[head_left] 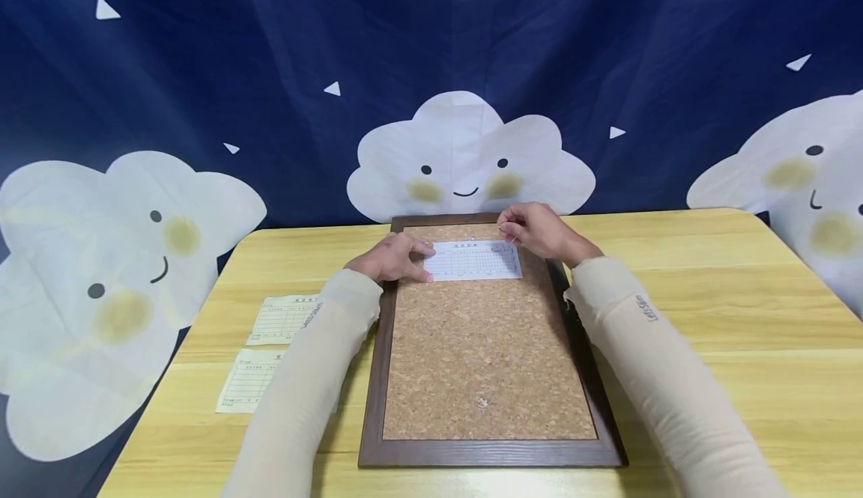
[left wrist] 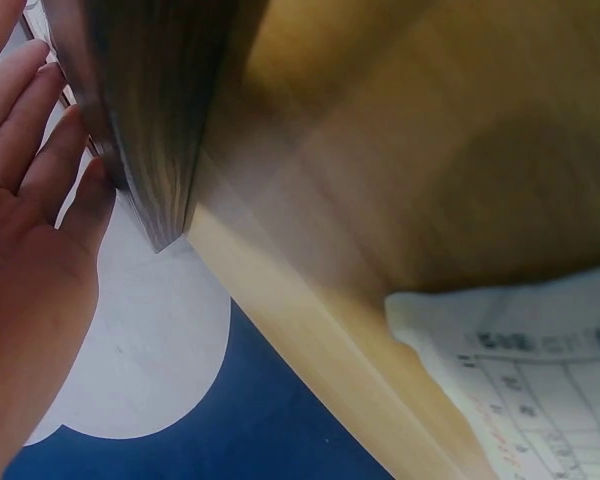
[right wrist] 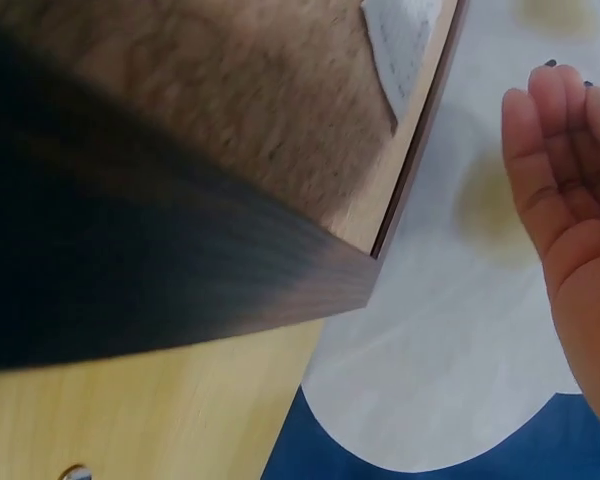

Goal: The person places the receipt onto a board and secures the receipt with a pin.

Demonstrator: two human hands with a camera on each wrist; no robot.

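A white printed form point(head_left: 465, 260) lies on the upper part of a brown-framed corkboard point(head_left: 485, 356). At its left edge, my left hand point(head_left: 398, 257) presses the paper with spread thumb and forefinger. The left wrist view shows the same hand's other fingers point(left wrist: 40, 150) extended along the frame's outer side. My right hand point(head_left: 539, 230) is over the form's top right corner, with thumb and fingertips drawn together. Whether something tiny sits between them is hidden. A small shiny spot point(head_left: 472, 238) shows on the cork at the form's top edge.
Two more printed slips, an upper one point(head_left: 279, 318) and a lower one point(head_left: 246, 382), lie left of the board, partly behind the left sleeve. Near the board's bottom is a little clear cluster point(head_left: 482, 402). A blue cloud-patterned curtain point(head_left: 472, 34) hangs behind the wooden table point(head_left: 728, 281).
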